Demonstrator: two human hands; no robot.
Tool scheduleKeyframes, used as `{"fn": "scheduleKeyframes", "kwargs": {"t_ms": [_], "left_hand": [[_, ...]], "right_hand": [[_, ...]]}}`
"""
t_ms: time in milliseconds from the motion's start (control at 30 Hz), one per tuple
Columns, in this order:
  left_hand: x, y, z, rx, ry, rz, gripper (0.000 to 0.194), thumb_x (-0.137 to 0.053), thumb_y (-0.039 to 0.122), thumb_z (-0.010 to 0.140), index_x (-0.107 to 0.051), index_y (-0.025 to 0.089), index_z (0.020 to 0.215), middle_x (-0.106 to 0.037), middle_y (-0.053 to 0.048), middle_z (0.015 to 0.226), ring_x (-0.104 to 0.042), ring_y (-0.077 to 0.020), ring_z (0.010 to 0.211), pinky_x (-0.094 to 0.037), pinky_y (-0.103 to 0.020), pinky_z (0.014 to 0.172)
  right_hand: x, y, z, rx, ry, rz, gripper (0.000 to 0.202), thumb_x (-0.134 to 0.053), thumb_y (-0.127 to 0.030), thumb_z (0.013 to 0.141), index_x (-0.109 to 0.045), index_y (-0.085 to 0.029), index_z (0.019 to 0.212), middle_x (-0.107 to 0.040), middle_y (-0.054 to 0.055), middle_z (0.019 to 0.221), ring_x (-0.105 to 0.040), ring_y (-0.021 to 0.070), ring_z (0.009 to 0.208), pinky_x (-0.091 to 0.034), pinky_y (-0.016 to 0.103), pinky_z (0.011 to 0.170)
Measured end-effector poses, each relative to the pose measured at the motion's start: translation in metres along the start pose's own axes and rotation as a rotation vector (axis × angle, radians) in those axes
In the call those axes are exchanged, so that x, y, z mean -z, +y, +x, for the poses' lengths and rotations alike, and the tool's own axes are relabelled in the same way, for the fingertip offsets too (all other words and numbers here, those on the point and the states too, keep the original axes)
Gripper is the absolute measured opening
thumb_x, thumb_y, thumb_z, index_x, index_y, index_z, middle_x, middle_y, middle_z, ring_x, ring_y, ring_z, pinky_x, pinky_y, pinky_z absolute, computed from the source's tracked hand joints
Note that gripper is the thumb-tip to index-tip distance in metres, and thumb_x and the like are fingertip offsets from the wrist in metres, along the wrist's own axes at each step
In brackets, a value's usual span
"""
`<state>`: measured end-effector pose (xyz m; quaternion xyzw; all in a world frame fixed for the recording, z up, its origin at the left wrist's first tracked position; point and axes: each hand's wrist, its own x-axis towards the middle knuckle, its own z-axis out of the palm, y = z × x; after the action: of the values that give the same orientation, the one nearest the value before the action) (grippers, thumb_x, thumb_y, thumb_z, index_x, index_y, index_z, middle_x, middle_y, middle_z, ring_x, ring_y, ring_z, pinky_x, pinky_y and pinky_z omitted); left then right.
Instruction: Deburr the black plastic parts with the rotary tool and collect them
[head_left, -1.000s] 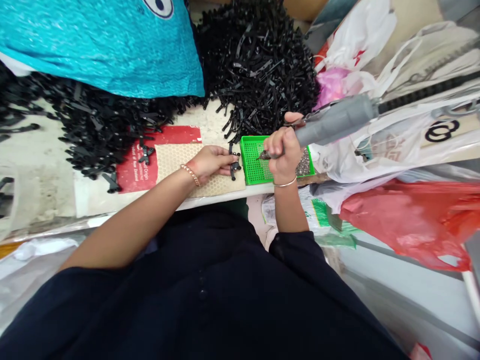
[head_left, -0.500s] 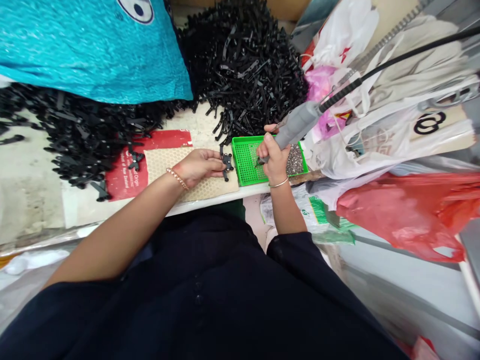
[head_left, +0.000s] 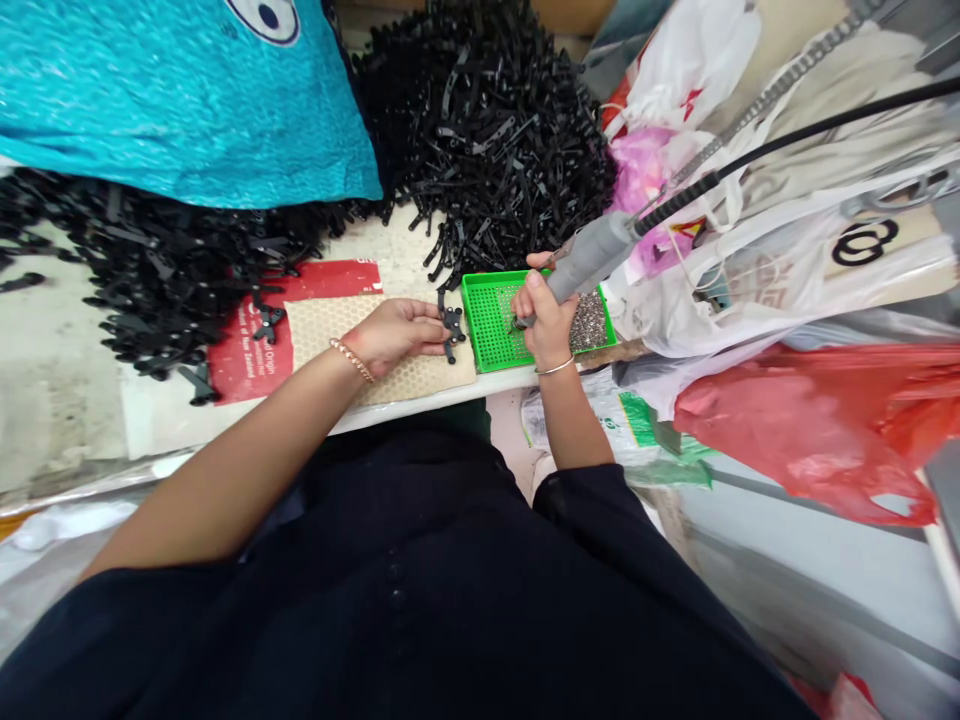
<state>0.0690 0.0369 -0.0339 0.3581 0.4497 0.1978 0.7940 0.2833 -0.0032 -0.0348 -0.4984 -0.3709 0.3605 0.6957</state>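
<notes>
My left hand (head_left: pixel 397 335) pinches a small black plastic part (head_left: pixel 453 330) with several arms, at the right end of a tan honeycomb-patterned mat (head_left: pixel 420 378). My right hand (head_left: pixel 547 318) is wrapped round a grey electric screwdriver (head_left: pixel 592 258), tilted with its tip low over a green perforated tray (head_left: pixel 491 355). A heap of small silvery screws (head_left: pixel 591 322) fills the tray's right end, partly behind my right hand. Whether a screw sits on the screwdriver's tip is too small to tell.
A big heap of black plastic parts (head_left: pixel 502 130) rises behind the tray, and another heap (head_left: pixel 157 270) lies at left. A blue bag (head_left: pixel 187 110) covers part of them. Plastic bags (head_left: pixel 810 420) crowd the right side. The screwdriver's black cable (head_left: pixel 795 140) runs to the upper right.
The view has shifted very slightly. Both hands keep the same place and the same grip on the black part and the screwdriver.
</notes>
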Motion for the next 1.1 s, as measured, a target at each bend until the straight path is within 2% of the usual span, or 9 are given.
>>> {"fn": "scheduleKeyframes", "kwargs": {"t_ms": [167,367,633,833,967,1100], "left_hand": [[-0.0004,0.0004,-0.0008,-0.003,0.002,0.002,0.026,-0.096,0.006,0.064,-0.08,0.01,0.084,-0.08,-0.008,0.085,-0.079,-0.0197,0.086,-0.067,-0.037,0.094],[-0.0018,0.0015,-0.0018,0.014,0.01,-0.013,0.027,-0.096,0.004,0.063,-0.079,0.01,0.083,-0.08,-0.007,0.083,-0.078,-0.0187,0.081,-0.067,-0.038,0.093],[-0.0008,-0.0007,-0.0006,0.001,0.017,-0.019,0.028,-0.096,0.003,0.063,-0.079,0.01,0.085,-0.081,-0.008,0.084,-0.079,-0.0193,0.082,-0.068,-0.036,0.091],[0.0008,-0.0017,0.0003,-0.004,0.006,-0.017,0.029,-0.097,0.005,0.063,-0.079,0.011,0.086,-0.081,-0.008,0.084,-0.079,-0.0183,0.081,-0.068,-0.035,0.09],[0.0008,-0.0018,0.0008,0.01,0.007,-0.021,0.029,-0.096,0.004,0.063,-0.08,0.01,0.087,-0.082,-0.008,0.086,-0.078,-0.016,0.077,-0.068,-0.032,0.087],[-0.0014,-0.0015,0.0001,0.005,0.03,-0.033,0.029,-0.097,0.002,0.062,-0.078,0.011,0.082,-0.08,-0.006,0.08,-0.076,-0.0156,0.073,-0.068,-0.031,0.083]], "right_hand": [[-0.0007,0.0009,0.0002,-0.023,0.01,-0.026,0.053,-0.088,-0.069,0.07,-0.065,-0.029,0.096,-0.041,-0.015,0.049,-0.041,0.0092,0.042,-0.038,0.027,0.047],[0.0014,0.0027,0.0009,-0.001,-0.022,-0.04,0.049,-0.083,-0.069,0.077,-0.063,-0.029,0.1,-0.038,-0.016,0.049,-0.038,0.0084,0.042,-0.035,0.027,0.048],[0.0036,0.0037,0.0021,0.018,-0.018,-0.019,0.057,-0.088,-0.072,0.071,-0.063,-0.03,0.099,-0.034,-0.014,0.052,-0.039,0.01,0.043,-0.037,0.028,0.046],[0.0031,0.0056,-0.0015,0.032,-0.073,-0.076,0.051,-0.084,-0.072,0.075,-0.061,-0.031,0.094,-0.039,-0.013,0.054,-0.036,0.0109,0.043,-0.038,0.03,0.045],[0.0047,0.0062,-0.0033,0.037,-0.079,-0.104,0.049,-0.083,-0.067,0.08,-0.065,-0.029,0.104,-0.039,-0.012,0.056,-0.04,0.0109,0.046,-0.039,0.03,0.047],[0.0005,-0.0032,0.0021,0.095,-0.001,-0.056,0.055,-0.078,-0.068,0.083,-0.066,-0.03,0.121,-0.031,-0.013,0.057,-0.036,0.0092,0.046,-0.037,0.026,0.049]]}}
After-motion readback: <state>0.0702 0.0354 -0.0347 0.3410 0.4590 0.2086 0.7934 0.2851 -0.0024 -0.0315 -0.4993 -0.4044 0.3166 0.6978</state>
